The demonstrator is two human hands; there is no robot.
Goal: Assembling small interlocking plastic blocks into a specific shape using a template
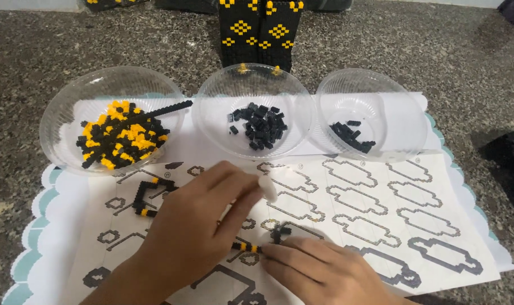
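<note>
At the far left we see a clear bowl (59, 107) full of mixed black and yellow small bricks (121, 135), with one long black strip leaning on its rim. Next to it, on the left part of the pattern sheet (381, 214), lies a bent piece of black and yellow bricks (146, 197).

Our left hand (194, 231) is in the near middle. Its fingers (243, 183) are curled around a small white tool (268, 187), gripping it between thumb and first fingers. Just right of it, a thin brick strip (248, 247) lies on the sheet, and our right hand (319, 271) presses its fingertips (274, 254) on this strip; these fingers are nearly closed and pinch it.

We judge that the strip can snap apart if the tool pushes too hard, and loose bricks can roll away.

Farther right stand a middle bowl (211, 101) and a right bowl (392, 96), each with black bricks.
</note>
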